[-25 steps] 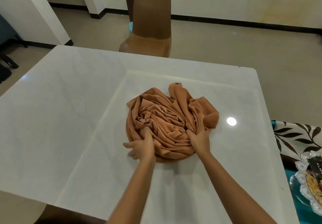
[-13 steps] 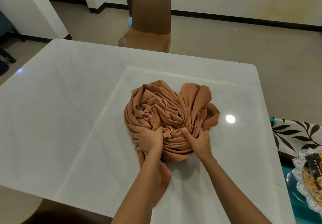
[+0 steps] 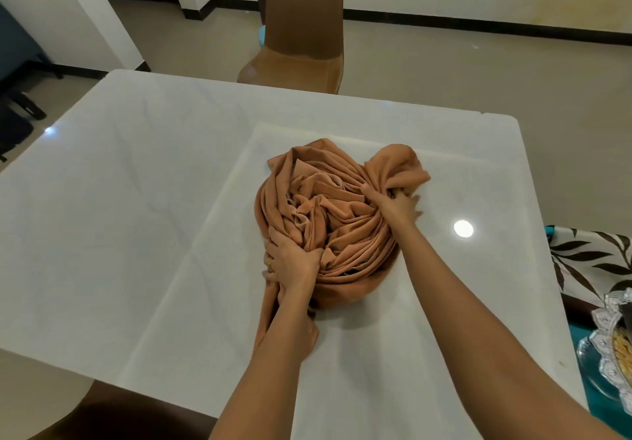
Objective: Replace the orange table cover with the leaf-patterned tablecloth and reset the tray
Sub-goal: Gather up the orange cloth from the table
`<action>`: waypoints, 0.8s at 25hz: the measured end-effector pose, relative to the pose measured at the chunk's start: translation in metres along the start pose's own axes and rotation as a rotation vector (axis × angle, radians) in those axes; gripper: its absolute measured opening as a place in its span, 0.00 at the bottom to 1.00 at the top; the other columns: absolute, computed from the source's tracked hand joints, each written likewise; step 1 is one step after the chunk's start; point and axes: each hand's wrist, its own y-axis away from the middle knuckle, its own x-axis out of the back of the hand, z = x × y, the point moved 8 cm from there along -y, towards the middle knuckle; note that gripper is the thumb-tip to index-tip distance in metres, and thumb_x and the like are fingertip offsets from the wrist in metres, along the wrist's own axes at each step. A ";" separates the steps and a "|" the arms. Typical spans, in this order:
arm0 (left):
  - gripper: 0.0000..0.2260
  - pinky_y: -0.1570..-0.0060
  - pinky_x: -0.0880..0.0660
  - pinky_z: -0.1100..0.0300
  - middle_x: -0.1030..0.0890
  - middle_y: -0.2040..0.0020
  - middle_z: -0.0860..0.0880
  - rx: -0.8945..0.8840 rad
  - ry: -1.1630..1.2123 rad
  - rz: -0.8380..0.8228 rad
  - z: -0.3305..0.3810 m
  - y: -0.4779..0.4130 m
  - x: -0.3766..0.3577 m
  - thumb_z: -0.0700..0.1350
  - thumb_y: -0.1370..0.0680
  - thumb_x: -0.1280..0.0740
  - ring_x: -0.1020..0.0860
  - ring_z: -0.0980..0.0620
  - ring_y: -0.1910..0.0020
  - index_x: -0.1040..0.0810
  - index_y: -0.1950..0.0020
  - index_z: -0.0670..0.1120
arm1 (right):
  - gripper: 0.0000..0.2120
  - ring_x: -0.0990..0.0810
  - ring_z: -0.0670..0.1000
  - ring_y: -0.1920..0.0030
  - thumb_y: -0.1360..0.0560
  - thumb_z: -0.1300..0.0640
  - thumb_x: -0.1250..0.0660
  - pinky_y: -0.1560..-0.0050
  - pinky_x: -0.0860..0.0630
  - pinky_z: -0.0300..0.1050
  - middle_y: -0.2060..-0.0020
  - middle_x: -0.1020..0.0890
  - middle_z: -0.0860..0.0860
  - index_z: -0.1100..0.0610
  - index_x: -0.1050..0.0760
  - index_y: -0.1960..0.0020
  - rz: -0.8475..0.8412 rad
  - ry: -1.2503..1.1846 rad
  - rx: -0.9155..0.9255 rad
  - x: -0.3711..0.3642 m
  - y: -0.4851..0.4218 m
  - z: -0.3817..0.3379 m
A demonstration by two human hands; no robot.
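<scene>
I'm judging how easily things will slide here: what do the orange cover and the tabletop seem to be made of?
The orange cover: soft, matte fabric, perhaps velvety; it bunches into deep limp folds. The tabletop: hard, glossy white surface, likely marble or a marble-look slab; faint grey veins and a sharp lamp reflection show.

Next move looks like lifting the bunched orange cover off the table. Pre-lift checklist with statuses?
1. Left hand grips near side of orange cover: ok.
2. Right hand grips its far-right folds: ok.
3. Cover fully gathered: not ok, a tail trails along the table behind the left hand.
4. Leaf-patterned tablecloth lies at the right: ok.
5. Tray off the table: ok.
6. Drop spot for the cover: cannot tell.
</scene>
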 end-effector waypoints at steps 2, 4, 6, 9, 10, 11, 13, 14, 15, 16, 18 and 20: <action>0.51 0.31 0.44 0.34 0.44 0.24 0.42 -0.034 -0.011 -0.020 0.003 -0.002 -0.002 0.53 0.34 0.22 0.40 0.38 0.27 0.52 0.23 0.46 | 0.37 0.33 0.60 0.30 0.33 0.44 0.29 0.32 0.36 0.54 0.30 0.31 0.55 0.50 0.35 0.27 -0.171 -0.002 0.161 -0.016 0.000 -0.017; 0.50 0.32 0.44 0.34 0.43 0.24 0.42 -0.036 0.003 -0.028 0.004 -0.003 -0.003 0.52 0.35 0.22 0.39 0.38 0.28 0.51 0.24 0.47 | 0.34 0.27 0.55 0.35 0.30 0.53 0.30 0.38 0.30 0.48 0.33 0.27 0.52 0.48 0.37 0.26 -0.327 0.017 0.207 -0.025 0.008 -0.018; 0.48 0.33 0.41 0.34 0.41 0.26 0.42 -0.027 0.042 -0.031 0.004 -0.005 -0.002 0.49 0.34 0.23 0.38 0.37 0.29 0.50 0.24 0.47 | 0.37 0.26 0.53 0.38 0.32 0.52 0.30 0.37 0.29 0.49 0.36 0.26 0.49 0.43 0.39 0.26 -0.414 0.055 0.217 -0.029 0.018 -0.010; 0.45 0.36 0.31 0.42 0.33 0.31 0.42 -0.020 0.326 -0.066 0.007 -0.003 -0.001 0.43 0.37 0.23 0.30 0.39 0.35 0.44 0.26 0.45 | 0.39 0.23 0.54 0.41 0.37 0.50 0.31 0.37 0.27 0.55 0.37 0.24 0.50 0.43 0.38 0.27 -0.455 0.092 0.224 -0.029 0.037 0.006; 0.43 0.39 0.28 0.48 0.30 0.33 0.44 -0.008 0.455 -0.094 0.009 0.003 -0.001 0.41 0.38 0.23 0.27 0.42 0.38 0.41 0.28 0.45 | 0.39 0.23 0.54 0.42 0.38 0.49 0.31 0.38 0.26 0.56 0.38 0.23 0.50 0.44 0.37 0.28 -0.450 0.090 0.218 -0.024 0.045 0.013; 0.41 0.42 0.26 0.52 0.28 0.36 0.45 0.012 0.552 -0.134 0.011 0.013 -0.004 0.40 0.38 0.23 0.26 0.44 0.41 0.39 0.29 0.45 | 0.39 0.22 0.54 0.43 0.39 0.49 0.31 0.39 0.26 0.57 0.40 0.21 0.50 0.43 0.35 0.29 -0.436 0.078 0.202 -0.016 0.053 0.023; 0.39 0.44 0.26 0.53 0.27 0.38 0.47 0.026 0.641 -0.248 0.014 0.038 -0.019 0.40 0.37 0.23 0.25 0.45 0.44 0.38 0.30 0.46 | 0.37 0.20 0.53 0.45 0.41 0.49 0.31 0.40 0.25 0.58 0.43 0.19 0.49 0.44 0.32 0.32 -0.390 0.009 0.166 0.007 0.073 0.045; 0.40 0.44 0.26 0.53 0.27 0.38 0.47 0.008 0.656 -0.309 0.017 0.052 -0.028 0.42 0.39 0.23 0.25 0.46 0.45 0.37 0.30 0.47 | 0.36 0.20 0.52 0.45 0.41 0.49 0.30 0.39 0.25 0.57 0.44 0.19 0.49 0.46 0.30 0.32 -0.360 -0.044 0.146 0.022 0.085 0.056; 0.41 0.45 0.26 0.53 0.26 0.39 0.48 -0.027 0.652 -0.370 0.024 0.067 -0.038 0.44 0.41 0.23 0.25 0.46 0.46 0.37 0.31 0.49 | 0.36 0.20 0.52 0.45 0.41 0.48 0.29 0.39 0.24 0.55 0.45 0.18 0.49 0.48 0.29 0.33 -0.321 -0.112 0.126 0.041 0.096 0.070; 0.41 0.46 0.26 0.54 0.26 0.41 0.50 -0.073 0.631 -0.426 0.032 0.081 -0.049 0.46 0.43 0.24 0.25 0.48 0.48 0.36 0.31 0.50 | 0.36 0.19 0.51 0.44 0.41 0.48 0.28 0.39 0.24 0.53 0.44 0.18 0.48 0.49 0.29 0.33 -0.280 -0.176 0.113 0.059 0.108 0.084; 0.40 0.47 0.26 0.55 0.25 0.43 0.52 -0.195 0.553 -0.542 0.054 0.114 -0.074 0.49 0.43 0.24 0.25 0.50 0.49 0.36 0.33 0.53 | 0.34 0.19 0.48 0.44 0.39 0.50 0.27 0.40 0.24 0.47 0.44 0.18 0.47 0.51 0.29 0.33 -0.186 -0.294 0.092 0.099 0.134 0.113; 0.42 0.45 0.25 0.53 0.25 0.43 0.54 -0.346 0.459 -0.684 0.082 0.158 -0.104 0.50 0.43 0.24 0.24 0.51 0.47 0.36 0.31 0.52 | 0.30 0.19 0.43 0.45 0.36 0.54 0.29 0.44 0.23 0.38 0.45 0.18 0.45 0.49 0.28 0.35 -0.079 -0.436 0.051 0.144 0.162 0.149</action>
